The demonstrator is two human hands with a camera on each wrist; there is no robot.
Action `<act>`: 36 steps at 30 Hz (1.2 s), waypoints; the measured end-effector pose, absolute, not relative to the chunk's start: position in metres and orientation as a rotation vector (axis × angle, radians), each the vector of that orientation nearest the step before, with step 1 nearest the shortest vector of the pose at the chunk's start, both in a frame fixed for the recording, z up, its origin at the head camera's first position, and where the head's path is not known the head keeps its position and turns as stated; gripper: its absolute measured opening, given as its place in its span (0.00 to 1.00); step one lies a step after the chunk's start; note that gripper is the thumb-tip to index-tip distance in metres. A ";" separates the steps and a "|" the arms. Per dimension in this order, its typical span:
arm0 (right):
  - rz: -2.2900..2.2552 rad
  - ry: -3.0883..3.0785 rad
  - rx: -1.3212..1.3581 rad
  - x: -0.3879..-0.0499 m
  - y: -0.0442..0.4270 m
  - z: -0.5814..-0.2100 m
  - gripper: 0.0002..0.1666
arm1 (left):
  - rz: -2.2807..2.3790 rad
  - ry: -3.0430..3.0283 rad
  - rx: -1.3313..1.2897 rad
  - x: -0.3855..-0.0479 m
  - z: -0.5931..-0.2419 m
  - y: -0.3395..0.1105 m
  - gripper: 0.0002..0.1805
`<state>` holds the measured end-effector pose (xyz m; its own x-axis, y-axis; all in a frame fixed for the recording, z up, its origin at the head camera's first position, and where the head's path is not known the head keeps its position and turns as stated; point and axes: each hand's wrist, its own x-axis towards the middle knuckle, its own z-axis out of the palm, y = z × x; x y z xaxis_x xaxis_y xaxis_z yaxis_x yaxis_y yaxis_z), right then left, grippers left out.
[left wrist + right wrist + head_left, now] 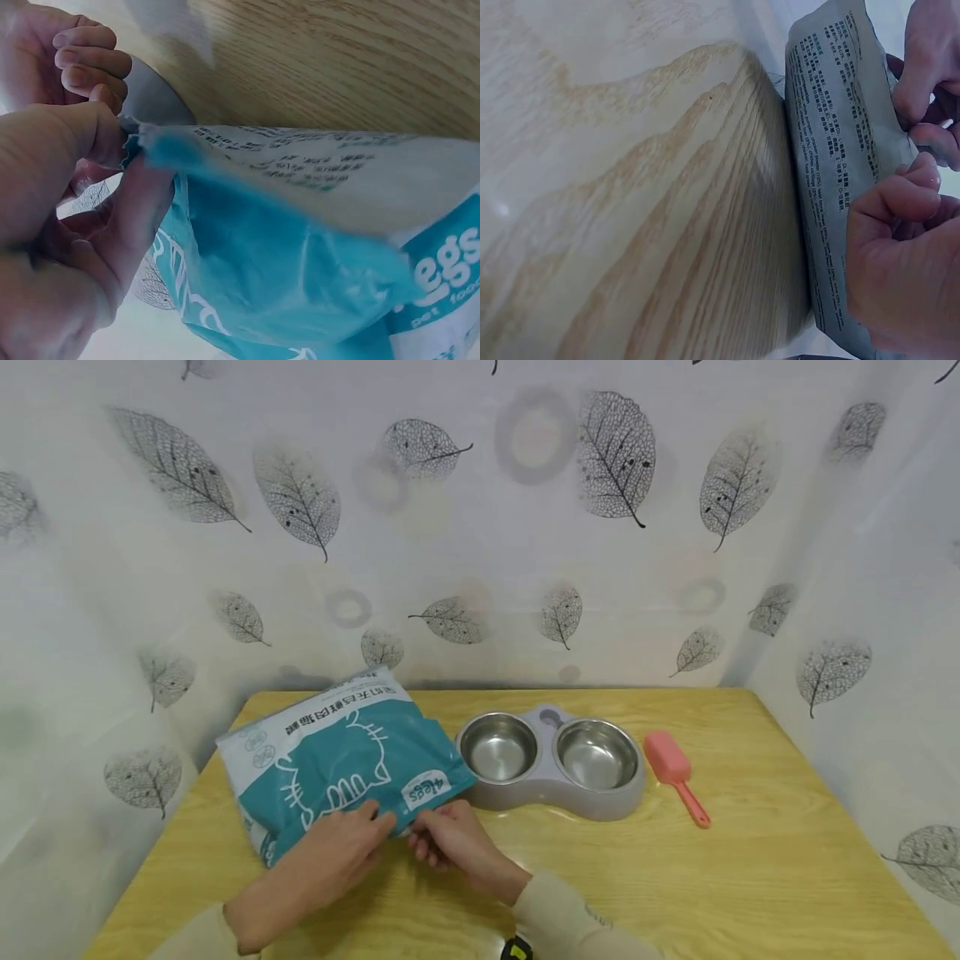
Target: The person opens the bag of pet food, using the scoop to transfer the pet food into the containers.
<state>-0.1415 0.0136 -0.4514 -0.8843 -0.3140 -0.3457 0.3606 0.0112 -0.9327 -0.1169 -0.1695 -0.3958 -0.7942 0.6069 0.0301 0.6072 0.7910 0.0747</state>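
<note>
A teal and white bag (322,752) with a white cat drawing lies slanted on the left of the table. Its edge nearest the person is pinched by the left hand (341,847); in the left wrist view, that thumb and fingers (82,187) grip the jagged edge of the bag (285,255). Just to the right, the right hand (461,847) pinches the same edge near the logo corner, its other fingers curled. In the right wrist view the right hand (907,262) is beside the bag's printed side (832,150), close to the left hand (934,82).
A grey double feeder (536,789) with two steel bowls stands right of the bag, close to its corner. Farther right lies a pink scoop (670,760). A leaf-patterned curtain (480,552) hangs behind the wooden table (765,827). A small black and yellow object (517,949) is at the bottom edge.
</note>
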 end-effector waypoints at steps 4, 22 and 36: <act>-1.889 1.919 0.007 -0.138 0.015 -0.457 0.16 | -0.241 -2.962 -0.953 -0.115 -0.399 -0.174 0.11; -1.855 2.001 -0.040 -0.139 0.030 -0.456 0.18 | -0.116 -2.866 -0.866 -0.106 -0.403 -0.177 0.16; -1.736 2.072 -0.091 -0.136 0.036 -0.463 0.18 | -0.200 -2.669 -0.756 -0.117 -0.366 -0.189 0.17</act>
<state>-0.1357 0.0356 -0.4627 -0.9040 -0.3206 -0.2828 0.2222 0.2128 -0.9515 -0.1170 -0.1888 -0.3658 -0.7926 0.4798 0.3763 0.5305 0.8468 0.0375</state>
